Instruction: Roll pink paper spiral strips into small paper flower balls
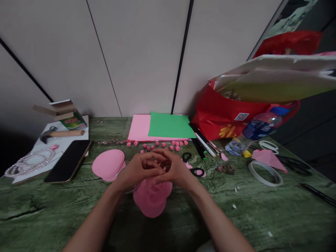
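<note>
Honestly, both hands are right over the pink layered paper rosette (153, 204) — it's on the green wood-grain tabletop (249, 220), front and centre, close to the person. The left hand (135, 171) and right hand (180, 171) curl in from either side, fingers bent and half closed, thumbs and fingertips meeting around the rosette's far edge. Can't tell if either one actually has paper pinched, fingers cover that bit. My guess is they come in from both sides so the thin layers don't slide or crease. The flat stack of round pink paper discs (107, 164) is just beside the left hand, probably for an easy grab, and the tiny rolled pink paper buds (177, 144) are scattered in loose rows beyond the hands, likely so they don't get squashed. Black-handled scissors (196, 171) lie near the right forearm, handy enough. Behind the buds there's a smooth green paper sheet (170, 126) overlapping a pale pink paper sheet (138, 126), maybe pushed back to free up elbow room. As for looks, the rosette has rounded, overlapping lobes around a swirly middle — soft pink, kinda shadowed, and a bit blurry under the fingers.
</note>
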A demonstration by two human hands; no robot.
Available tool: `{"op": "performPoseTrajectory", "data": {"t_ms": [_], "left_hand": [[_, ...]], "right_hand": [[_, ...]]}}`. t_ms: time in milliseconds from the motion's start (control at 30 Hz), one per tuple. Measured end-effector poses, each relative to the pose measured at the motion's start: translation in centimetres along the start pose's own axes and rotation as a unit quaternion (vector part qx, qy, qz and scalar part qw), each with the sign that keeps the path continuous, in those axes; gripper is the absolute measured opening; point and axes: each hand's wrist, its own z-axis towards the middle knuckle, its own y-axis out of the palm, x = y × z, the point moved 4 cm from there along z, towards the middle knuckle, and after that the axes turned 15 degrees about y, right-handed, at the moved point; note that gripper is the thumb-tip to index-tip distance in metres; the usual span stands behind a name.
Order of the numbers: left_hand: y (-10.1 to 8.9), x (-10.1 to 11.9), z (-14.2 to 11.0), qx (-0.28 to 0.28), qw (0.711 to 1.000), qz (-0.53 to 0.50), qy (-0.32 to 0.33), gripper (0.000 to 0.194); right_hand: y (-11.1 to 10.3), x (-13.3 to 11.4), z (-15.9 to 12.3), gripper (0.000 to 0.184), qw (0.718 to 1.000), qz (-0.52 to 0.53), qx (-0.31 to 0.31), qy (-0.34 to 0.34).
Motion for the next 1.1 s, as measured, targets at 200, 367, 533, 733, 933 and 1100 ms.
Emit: {"op": "performPoseTrajectory", "data": {"t_ms": [200, 367, 533, 733, 933, 1100], "left_hand": [[0.0, -0.2, 0.0, 0.017, 1.000, 0.006, 0.003, 0.029], [-0.5, 0.1, 0.3, 0.095, 0.995, -0.022, 0.015, 0.039], [-1.7, 0.3, 0.3, 0.169, 0.983, -0.022, 0.068, 0.044], [-1.7, -0.1, 0.1, 0.188, 0.980, -0.013, 0.070, 0.045], [-1.4, 0.1, 0.2, 0.196, 0.977, -0.033, 0.071, 0.047], [-1.1, -0.1, 0.2, 0.172, 0.979, -0.092, 0.054, 0.059]], "right_hand": [[-0.1, 0.8, 0.3, 0.064, 0.996, -0.075, 0.058, -0.002], [-0.2, 0.8, 0.6, 0.043, 0.998, 0.033, 0.059, 0.009], [-0.8, -0.1, 0.3, 0.016, 0.992, 0.099, 0.067, -0.032], [-1.1, -0.7, -0.3, 0.014, 0.973, -0.039, 0.182, -0.136], [-0.6, -1.3, -0.9, 0.021, 0.929, -0.160, 0.240, -0.230], [-0.6, -1.7, -1.5, 0.023, 0.891, -0.214, 0.293, -0.274]]}}
